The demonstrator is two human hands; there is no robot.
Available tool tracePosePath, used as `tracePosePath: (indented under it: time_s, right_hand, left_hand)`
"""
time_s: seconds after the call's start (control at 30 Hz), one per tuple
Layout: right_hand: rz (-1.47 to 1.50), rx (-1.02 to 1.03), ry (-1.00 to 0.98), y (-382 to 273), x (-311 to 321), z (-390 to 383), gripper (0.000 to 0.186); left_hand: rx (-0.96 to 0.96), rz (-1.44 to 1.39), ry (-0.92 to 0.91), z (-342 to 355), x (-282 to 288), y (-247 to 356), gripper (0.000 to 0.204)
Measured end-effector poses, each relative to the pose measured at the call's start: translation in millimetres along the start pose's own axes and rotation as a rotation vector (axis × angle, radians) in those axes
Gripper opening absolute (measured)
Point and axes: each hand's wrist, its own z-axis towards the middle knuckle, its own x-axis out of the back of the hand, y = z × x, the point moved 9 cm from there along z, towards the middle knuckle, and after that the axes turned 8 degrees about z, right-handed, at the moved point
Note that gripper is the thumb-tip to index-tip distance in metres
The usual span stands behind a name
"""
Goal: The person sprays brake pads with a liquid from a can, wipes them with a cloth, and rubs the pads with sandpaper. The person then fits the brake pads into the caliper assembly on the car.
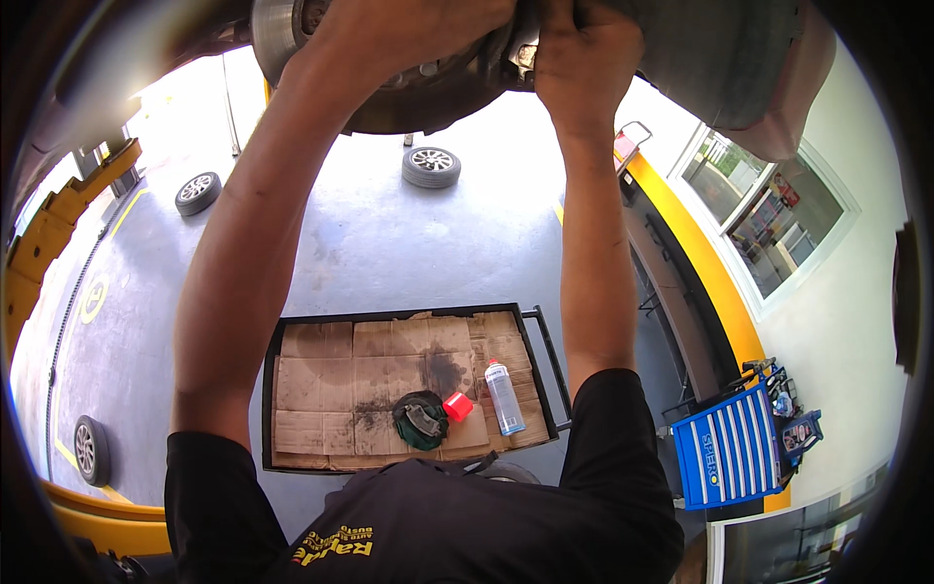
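Both my arms reach up to the underside of a raised car's wheel assembly, where a brake disc (278, 37) shows. My left hand (409, 29) is at the dark metal parts (462, 83) at the top edge, its fingers largely out of view. My right hand (586, 60) is closed beside a small silvery metal part (525, 60); what its curled fingers hold is hidden. Below, a cardboard-lined cart (316, 389) carries a spray can (505, 397), a red cap (457, 406) and a dark green and black bundle (420, 419).
Loose wheels (431, 166) lie or stand on the grey floor (370, 253). A yellow lift arm (58, 224) is at the left. At the right are a blue tool trolley (725, 448), a yellow-and-dark bench (700, 273) and a wall with a window (759, 209).
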Motion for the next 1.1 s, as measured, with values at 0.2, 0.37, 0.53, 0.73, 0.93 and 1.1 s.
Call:
tracePosePath:
  time_s: [0.2,0.37,0.53,0.73,0.93,1.1]
  right_hand:
    - [0.017,0.075,0.009,9.6,4.4,-2.7,0.059]
    - [-0.182,0.077,-0.110,-3.1,4.6,5.2,0.047]
    - [-0.191,0.147,-0.082,-13.6,14.5,4.6,0.045]
    - [0.005,0.312,0.045,-4.4,11.9,15.7,0.045]
    - [0.013,0.106,-0.069,-14.1,-2.3,24.2,0.055]
    - [-0.070,0.020,-0.148,-8.5,-3.5,32.6,0.056]
  left_hand:
    - [0.066,0.020,-0.114,-6.9,7.3,14.3,0.032]
    - [0.083,0.044,-0.118,2.1,7.9,7.2,0.036]
    - [0.113,-0.015,-0.143,17.8,-7.9,-12.8,0.031]
    - [0.064,0.002,-0.142,21.1,-4.6,-4.6,0.029]
    - [0.099,0.003,-0.160,24.6,-4.4,-7.0,0.030]
    - [0.130,0.033,-0.150,26.9,-3.9,-9.2,0.034]
